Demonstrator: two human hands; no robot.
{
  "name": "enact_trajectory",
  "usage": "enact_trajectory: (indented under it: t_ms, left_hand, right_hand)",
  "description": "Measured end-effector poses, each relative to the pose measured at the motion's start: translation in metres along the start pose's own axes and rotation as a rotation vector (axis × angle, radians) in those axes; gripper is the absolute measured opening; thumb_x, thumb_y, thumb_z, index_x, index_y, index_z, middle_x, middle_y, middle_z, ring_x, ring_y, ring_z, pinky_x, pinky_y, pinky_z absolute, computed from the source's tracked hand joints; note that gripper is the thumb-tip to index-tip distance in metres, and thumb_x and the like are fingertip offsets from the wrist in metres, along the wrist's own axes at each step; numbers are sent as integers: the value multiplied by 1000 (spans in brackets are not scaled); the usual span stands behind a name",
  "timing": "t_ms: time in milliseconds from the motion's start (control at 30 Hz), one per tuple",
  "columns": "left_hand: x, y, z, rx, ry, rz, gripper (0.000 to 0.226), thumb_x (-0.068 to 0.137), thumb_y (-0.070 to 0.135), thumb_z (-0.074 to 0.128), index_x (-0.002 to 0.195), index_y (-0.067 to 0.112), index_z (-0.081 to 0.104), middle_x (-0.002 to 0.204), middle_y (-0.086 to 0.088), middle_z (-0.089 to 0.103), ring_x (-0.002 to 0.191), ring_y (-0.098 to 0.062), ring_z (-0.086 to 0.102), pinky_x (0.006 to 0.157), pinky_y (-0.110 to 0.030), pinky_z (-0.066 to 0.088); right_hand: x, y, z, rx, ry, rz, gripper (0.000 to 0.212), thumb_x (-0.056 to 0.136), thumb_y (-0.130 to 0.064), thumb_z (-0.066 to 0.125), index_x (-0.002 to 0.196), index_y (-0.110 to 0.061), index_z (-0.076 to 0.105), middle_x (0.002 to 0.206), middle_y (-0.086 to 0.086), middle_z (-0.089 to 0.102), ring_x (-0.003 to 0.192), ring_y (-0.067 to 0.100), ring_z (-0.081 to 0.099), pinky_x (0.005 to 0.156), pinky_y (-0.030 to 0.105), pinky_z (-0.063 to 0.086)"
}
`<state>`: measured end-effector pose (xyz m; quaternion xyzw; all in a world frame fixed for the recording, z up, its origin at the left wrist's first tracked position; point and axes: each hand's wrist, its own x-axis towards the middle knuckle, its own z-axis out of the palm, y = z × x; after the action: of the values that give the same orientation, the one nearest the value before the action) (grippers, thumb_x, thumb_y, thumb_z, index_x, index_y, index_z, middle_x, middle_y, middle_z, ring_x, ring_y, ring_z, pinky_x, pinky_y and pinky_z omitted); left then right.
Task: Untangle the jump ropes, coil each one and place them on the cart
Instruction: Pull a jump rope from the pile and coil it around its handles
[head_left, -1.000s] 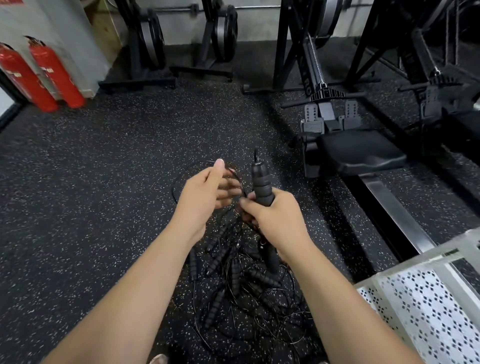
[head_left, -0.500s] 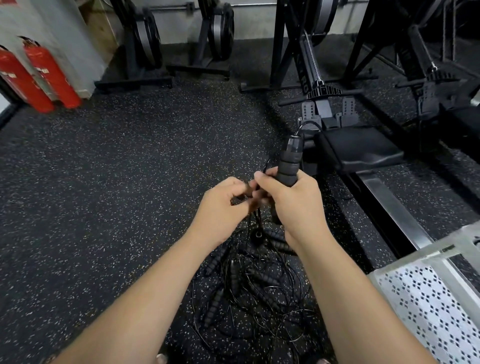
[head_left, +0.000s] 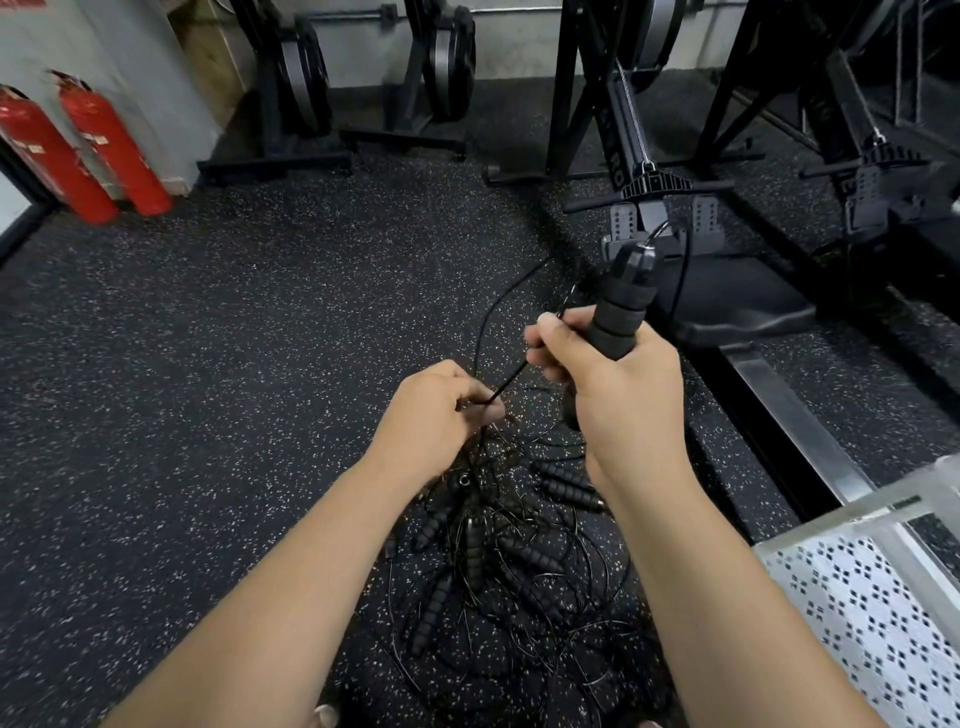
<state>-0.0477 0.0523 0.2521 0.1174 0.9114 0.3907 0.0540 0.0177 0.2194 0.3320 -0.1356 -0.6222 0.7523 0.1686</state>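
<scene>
My right hand (head_left: 618, 384) grips a black foam jump rope handle (head_left: 621, 306), held upright and tilted to the right, and a second handle's end shows below the fist. A thin black cord (head_left: 506, 387) runs taut from that hand down to my left hand (head_left: 439, 415), which pinches it. Another loop of cord arcs up and away over the floor. Below both hands a tangled pile of jump ropes (head_left: 498, 566) with several black handles lies on the speckled floor. The white perforated cart (head_left: 872, 597) stands at the lower right.
A rowing machine (head_left: 727, 291) with its seat and steel rail lies right of the hands, a second one beyond it. Two red fire extinguishers (head_left: 93, 150) stand by the left wall. Black equipment stands line the back. Speckled rubber floor spreads to the left.
My right hand has risen and moved right with the handle, which tilted right. My left hand has closed onto the cord and drawn apart from the right, stretching the cord between them.
</scene>
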Motion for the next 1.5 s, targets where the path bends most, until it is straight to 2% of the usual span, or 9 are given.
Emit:
enact_trajectory:
  t_ms: [100, 433, 600, 700, 833, 1000, 1200, 1367, 1500]
  left_hand:
    - [1, -9, -1, 51, -25, 4, 9, 95, 36, 80, 102, 31, 85, 100, 13, 63, 89, -8, 62, 64, -17, 43]
    - [2, -15, 7, 109, -90, 6, 28, 99, 53, 69, 107, 29, 82, 107, 20, 59, 100, -8, 55, 79, -29, 45]
    - [-1, 0, 4, 103, -52, 154, 20, 104, 23, 69, 87, 19, 78, 105, 17, 59, 92, -11, 54, 79, -28, 39]
    - [-6, 4, 4, 65, -48, 192, 24, 100, 9, 68, 77, 11, 73, 95, 13, 56, 84, -9, 55, 71, -23, 36]
    - [-10, 8, 2, 30, -79, 155, 28, 99, 11, 69, 74, 23, 67, 90, 10, 55, 74, -8, 52, 66, -24, 37]
    - [-10, 12, -17, -75, -92, 47, 19, 100, 24, 76, 95, 42, 78, 83, 10, 74, 60, -4, 66, 68, -30, 58]
    - [-4, -6, -41, 58, 85, -72, 11, 103, 34, 71, 98, 40, 78, 81, 18, 70, 66, -5, 61, 63, -26, 47]
    - [-1, -27, -45, 284, 108, -187, 14, 105, 32, 67, 92, 36, 72, 100, 12, 66, 95, -12, 66, 82, -32, 48]
    - [-9, -7, -35, 149, 73, -81, 23, 102, 16, 67, 104, 37, 76, 110, 17, 62, 96, -1, 63, 89, -26, 51]
  right_hand:
    - [-2, -8, 1, 27, 12, -25, 9, 97, -9, 79, 100, -10, 71, 92, 11, 82, 81, 21, 79, 74, 32, 56]
    - [10, -3, -8, 149, 38, 52, 13, 100, -11, 77, 110, -4, 73, 100, 13, 82, 90, 25, 79, 76, 32, 59]
    - [11, 34, -9, -36, -125, 282, 22, 94, -9, 82, 114, -6, 73, 88, 12, 80, 78, 22, 74, 65, 33, 55]
    - [10, 48, -5, -86, -123, 276, 19, 91, -9, 85, 104, -4, 73, 82, 11, 76, 62, 18, 65, 57, 33, 50]
    - [14, 49, -5, -136, -81, 219, 14, 90, -11, 86, 91, -9, 72, 80, 18, 75, 60, 19, 61, 56, 33, 49]
    - [16, 39, -10, -113, -46, 173, 21, 93, -12, 83, 100, 1, 69, 79, 11, 76, 60, 16, 62, 55, 30, 49]
    - [19, 25, -16, -10, -44, 165, 17, 96, -11, 81, 100, -10, 65, 82, 10, 75, 65, 20, 62, 58, 33, 48]
    - [18, 15, -14, 17, -62, 113, 16, 97, -10, 80, 100, -6, 66, 83, 12, 75, 68, 21, 65, 60, 32, 50]
    - [15, 14, -11, 26, -84, 115, 29, 96, -11, 80, 107, 10, 63, 82, 11, 74, 66, 20, 66, 60, 30, 52]
